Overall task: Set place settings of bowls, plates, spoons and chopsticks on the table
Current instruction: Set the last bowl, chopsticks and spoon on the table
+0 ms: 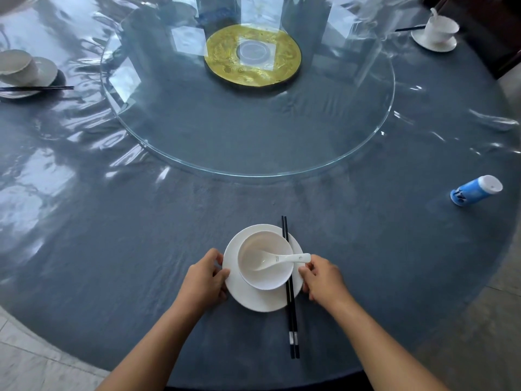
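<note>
Both hands — left hand, right hand — grip the plate rim under bowl, spoon, chopsticks.

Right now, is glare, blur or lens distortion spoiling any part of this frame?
Head view: window glare washes over the plastic-covered table at left and the glass turntable; wide-angle bending curves the table edge; the near plate, bowl, spoon and chopsticks are sharp; the right hand is slightly soft.
</note>
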